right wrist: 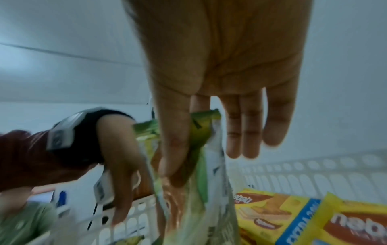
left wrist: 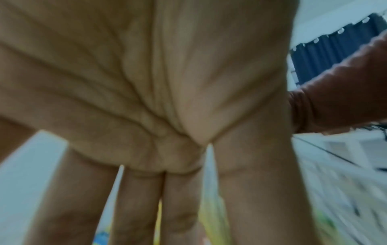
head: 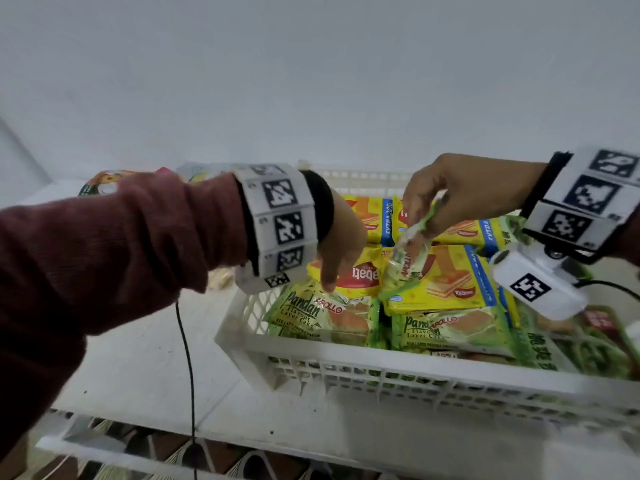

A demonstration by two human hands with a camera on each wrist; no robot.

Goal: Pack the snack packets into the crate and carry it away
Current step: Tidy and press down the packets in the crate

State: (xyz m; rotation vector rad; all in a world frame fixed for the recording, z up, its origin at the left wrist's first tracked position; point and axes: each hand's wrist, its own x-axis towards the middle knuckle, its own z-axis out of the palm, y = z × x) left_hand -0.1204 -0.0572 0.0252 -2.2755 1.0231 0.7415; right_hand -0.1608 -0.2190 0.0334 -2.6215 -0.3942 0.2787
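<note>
A white crate point(head: 311, 362) with holes in its walls sits on a white table point(head: 138, 358), close to the table's front edge. Behind it is a plain wall. At the table's far left, well apart from the crate, lie some more packets point(head: 104, 183), half hidden by the maroon sleeve point(head: 104, 258). A thin black cable point(head: 187, 368) hangs down from the left wrist, over the table.

The crate is nearly full. Yellow wafer packs point(head: 436, 282) lie flat in the middle and back, and green Pandan cake packets point(head: 325, 317) lie flat along the front wall.

The right hand point(head: 460, 195) pinches one more green packet point(head: 408, 258) by its top edge — thumb on one side, a finger behind, the other fingers straight and loose. The packet hangs with its long side up and down, tilted a little, and its bottom is just above or touching the yellow packs; I cannot tell which.

The left hand point(head: 341, 244) holds nothing. Its fingers point down, relaxed, just over a green packet at the crate's front left.

There is little room left inside — the packs reach near the rim. Bare table lies to the left of the crate.
</note>
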